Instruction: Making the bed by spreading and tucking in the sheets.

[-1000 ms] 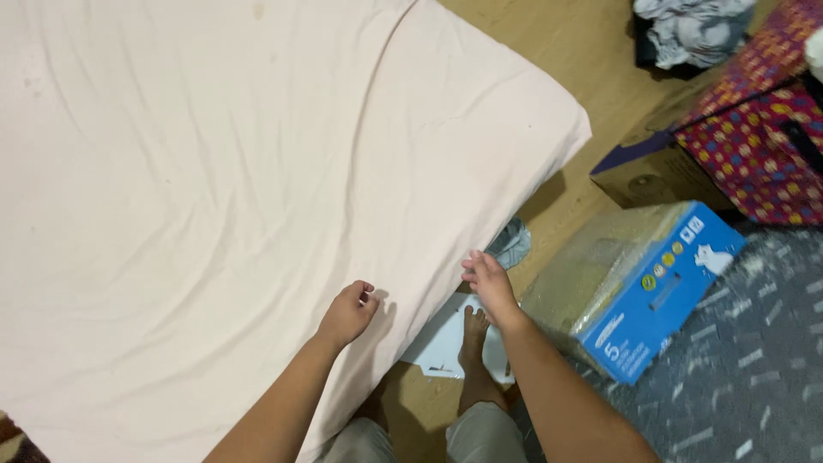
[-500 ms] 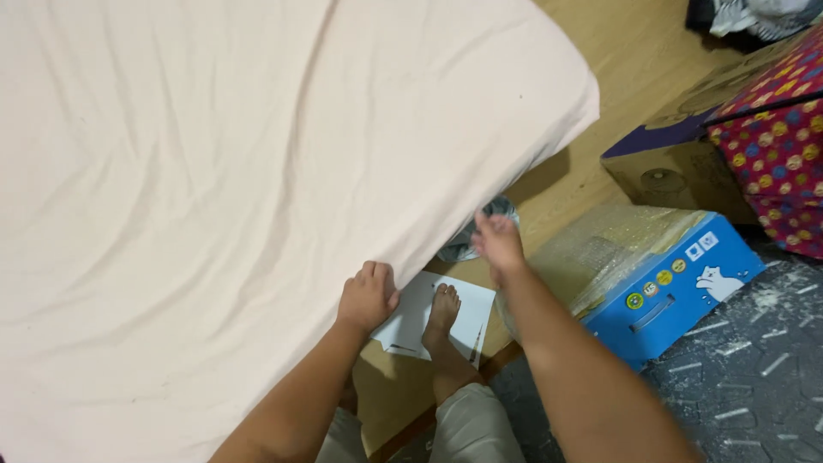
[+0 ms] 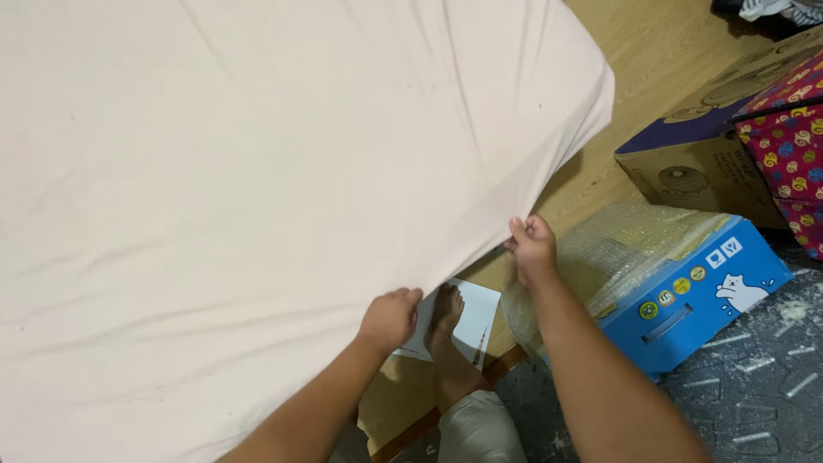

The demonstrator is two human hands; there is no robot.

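A pale cream sheet (image 3: pixel 257 171), soft woven cloth with shallow creases running across it, covers the whole left and middle of the view and is pulled fairly taut over a mattress-like slab, its rounded corner reaching toward the upper right. At its near edge the left hand (image 3: pixel 390 319) is curled into a fist, fingers folded over the hem and gripping the cloth. Just right of that hand a flat white sheet of paper (image 3: pixel 476 313) lies on the smooth tan wooden floor (image 3: pixel 651 77), with a bare foot (image 3: pixel 446 330) standing on it. Further right the right hand (image 3: pixel 531 244) is raised, its fingers pinched shut on the edge of the sheet, lifting the cloth there. Beside the right forearm sits a rectangular blue cardboard box (image 3: pixel 703 296) with small round stickers, its top wrapped in crinkled clear bubble wrap (image 3: pixel 617 244). Behind it stands a brown cardboard box (image 3: pixel 694 167) with a dark flap, and at the far right a red fabric (image 3: pixel 793 141) printed with coloured dots. The lower right is a dark grey speckled mat (image 3: pixel 754 394).
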